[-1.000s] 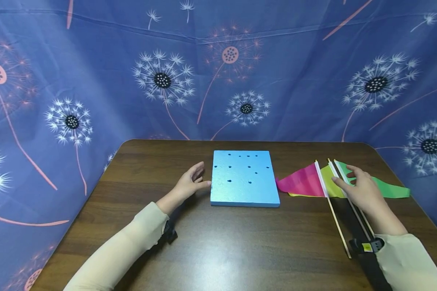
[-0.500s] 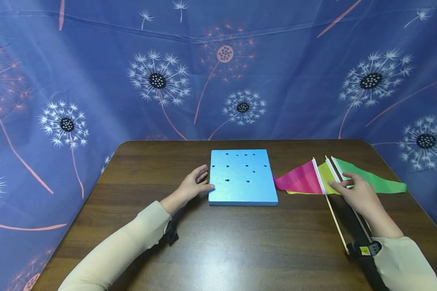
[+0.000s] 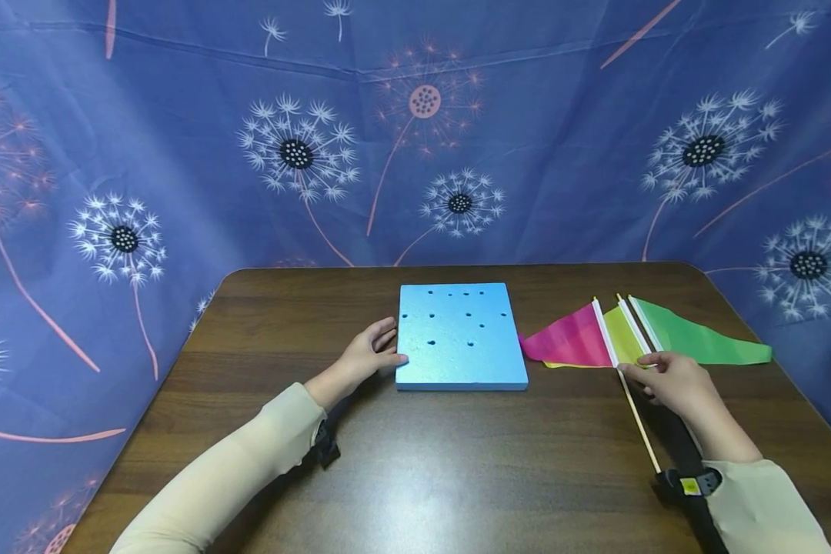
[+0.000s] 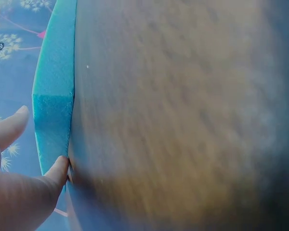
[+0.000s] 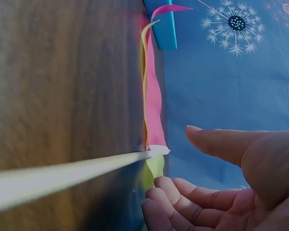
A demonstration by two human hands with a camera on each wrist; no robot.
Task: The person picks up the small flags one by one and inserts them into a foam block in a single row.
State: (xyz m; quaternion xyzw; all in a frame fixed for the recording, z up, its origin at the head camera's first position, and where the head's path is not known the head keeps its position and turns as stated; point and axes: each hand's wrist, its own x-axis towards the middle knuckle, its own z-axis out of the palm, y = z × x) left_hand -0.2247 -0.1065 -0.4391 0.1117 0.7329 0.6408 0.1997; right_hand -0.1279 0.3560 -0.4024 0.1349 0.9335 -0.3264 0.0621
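Observation:
A blue square board (image 3: 457, 362) with several small holes in its top lies on the table. At its left edge is my left hand (image 3: 360, 358), the thumb over the near-left corner. In the left wrist view, a fingertip lies against the board's side (image 4: 53, 115). To the right lie a pink flag (image 3: 575, 338), a yellow flag (image 3: 623, 335) and a green flag (image 3: 706, 335), all triangular on thin sticks. My right hand (image 3: 682, 385) hovers by the pink flag's stick (image 3: 639, 419); the right wrist view shows thumb and fingers spread apart, the stick not between them.
The brown wooden table (image 3: 422, 462) has rounded far corners. Behind it hangs a blue cloth (image 3: 547, 115) with a dandelion print. A black wrist camera (image 3: 692, 483) on the right arm overlaps the lower end of the pink flag's stick.
My right hand has moved left and toward me, from over the green and yellow flags to the pink flag's stick. My left hand has come onto the board's edge. The head view has shifted slightly.

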